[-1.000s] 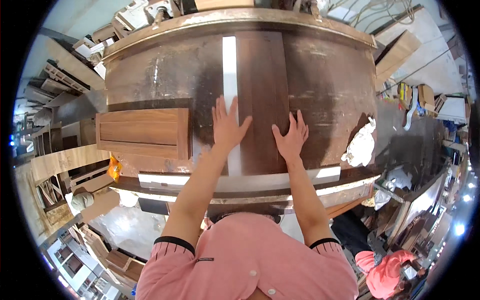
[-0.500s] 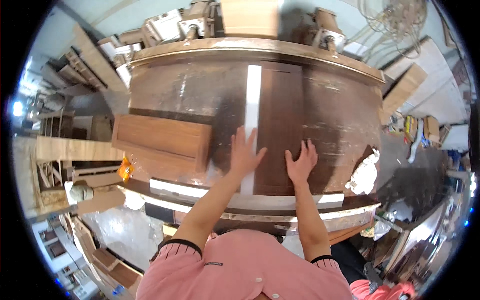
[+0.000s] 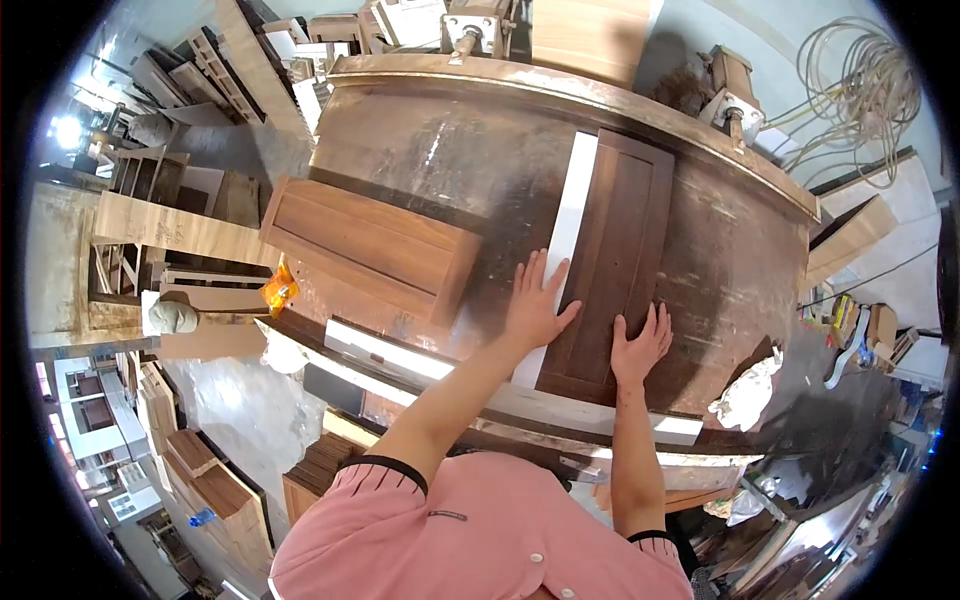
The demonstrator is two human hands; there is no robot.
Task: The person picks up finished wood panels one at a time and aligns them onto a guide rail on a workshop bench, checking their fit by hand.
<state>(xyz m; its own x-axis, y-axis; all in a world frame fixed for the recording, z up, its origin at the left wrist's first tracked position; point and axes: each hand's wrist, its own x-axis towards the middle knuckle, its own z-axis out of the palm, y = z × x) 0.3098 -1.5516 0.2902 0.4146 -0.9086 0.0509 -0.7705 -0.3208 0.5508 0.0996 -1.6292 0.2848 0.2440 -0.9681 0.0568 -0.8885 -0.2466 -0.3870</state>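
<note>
A dark brown framed wooden panel (image 3: 618,240) lies flat on the worn workbench (image 3: 470,125), with a white strip (image 3: 573,205) along its left edge. My left hand (image 3: 537,308) rests over this strip, fingers spread and the thumb pointing toward the panel. At the panel's right edge, my right hand (image 3: 641,347) lies with fingers apart, its thumb on the panel. Neither hand grips anything. To the left sits a lighter brown framed wooden panel (image 3: 365,240).
A long white strip (image 3: 395,353) runs along the bench's front edge. Metal clamp screws (image 3: 468,42) stand behind the raised back rail (image 3: 570,82). An orange packet (image 3: 281,289) lies at the left edge, a crumpled white cloth (image 3: 748,392) at the right. Coiled hoses (image 3: 862,100) hang at far right.
The whole view has turned, so the bench now appears slanted and further right. Both hands stay at the dark panel's sides, fingers still apart.
</note>
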